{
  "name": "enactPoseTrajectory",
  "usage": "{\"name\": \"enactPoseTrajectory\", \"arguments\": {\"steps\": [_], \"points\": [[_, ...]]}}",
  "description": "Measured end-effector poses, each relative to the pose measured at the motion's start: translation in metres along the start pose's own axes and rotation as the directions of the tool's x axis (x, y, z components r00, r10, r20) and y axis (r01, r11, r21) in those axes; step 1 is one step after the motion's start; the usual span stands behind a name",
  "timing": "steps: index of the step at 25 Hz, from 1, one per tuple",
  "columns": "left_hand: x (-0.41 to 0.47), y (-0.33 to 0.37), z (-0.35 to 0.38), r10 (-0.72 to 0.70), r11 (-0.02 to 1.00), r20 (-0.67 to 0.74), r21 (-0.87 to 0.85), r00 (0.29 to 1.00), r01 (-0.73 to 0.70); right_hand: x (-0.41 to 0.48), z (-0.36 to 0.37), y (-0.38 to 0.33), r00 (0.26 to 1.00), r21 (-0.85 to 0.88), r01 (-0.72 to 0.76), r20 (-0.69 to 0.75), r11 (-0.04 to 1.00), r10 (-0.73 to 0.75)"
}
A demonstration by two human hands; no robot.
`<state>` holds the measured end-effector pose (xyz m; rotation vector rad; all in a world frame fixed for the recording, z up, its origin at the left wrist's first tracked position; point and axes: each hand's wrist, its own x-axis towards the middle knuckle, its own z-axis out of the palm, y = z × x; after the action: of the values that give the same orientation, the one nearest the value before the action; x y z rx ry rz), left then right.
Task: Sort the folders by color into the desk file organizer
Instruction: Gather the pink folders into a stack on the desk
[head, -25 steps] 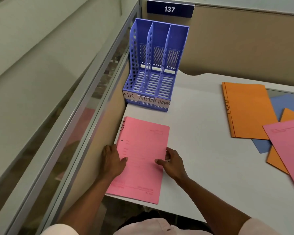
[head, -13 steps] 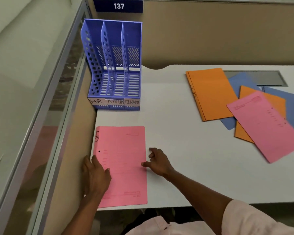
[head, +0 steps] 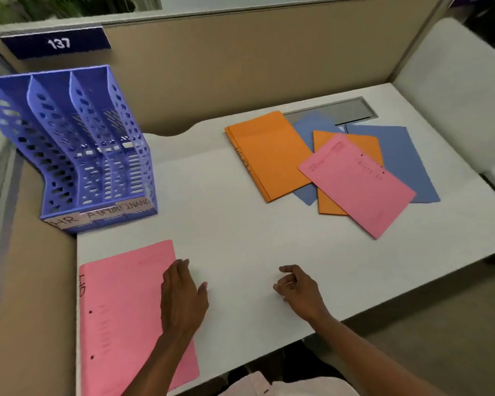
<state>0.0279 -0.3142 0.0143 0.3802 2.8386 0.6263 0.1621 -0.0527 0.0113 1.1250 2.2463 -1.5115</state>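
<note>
1. Since half a second ago, the right hand point(head: 299, 292) has left the flat pink paper folder point(head: 126, 315) and now sits well to its right, over the bare white desk point(head: 240, 224).
2. Its fingers curl loosely; it holds nothing.
3. The left hand point(head: 182, 298) lies flat, fingers spread, on the folder's right edge.
4. The empty blue plastic three-slot organizer point(head: 77, 150) stands beyond the folder.
5. Orange, blue and pink folders point(head: 352, 178) overlap far right.

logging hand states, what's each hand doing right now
Left hand: open, flat, resting across the right edge of the near pink folder, holding nothing.
Right hand: empty, fingers loosely curled, over the bare desk.
</note>
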Motion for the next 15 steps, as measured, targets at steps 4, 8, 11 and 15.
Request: {"name": "enactPoseTrajectory", "arguments": {"steps": [4, 8, 11, 15], "points": [[0.008, 0.078, 0.045, 0.131, 0.991, 0.090, 0.020, 0.987, -0.133, 0.010, -0.064, 0.028, 0.996, 0.061, -0.015, -0.084, 0.998, 0.020], [0.018, 0.147, 0.077, 0.184, 0.981, 0.150, 0.028, 0.971, -0.190, 0.024, -0.122, 0.052, 0.990, 0.115, -0.062, -0.119, 0.992, 0.075], [0.047, 0.198, 0.095, 0.187, 0.979, 0.175, 0.046, 0.967, -0.198, 0.047, -0.168, 0.071, 0.985, 0.140, -0.079, -0.144, 0.987, 0.099], [0.103, 0.258, 0.112, 0.209, 0.971, 0.175, 0.081, 0.962, -0.226, 0.080, -0.219, 0.088, 0.976, 0.194, -0.086, -0.183, 0.977, 0.122]]}}
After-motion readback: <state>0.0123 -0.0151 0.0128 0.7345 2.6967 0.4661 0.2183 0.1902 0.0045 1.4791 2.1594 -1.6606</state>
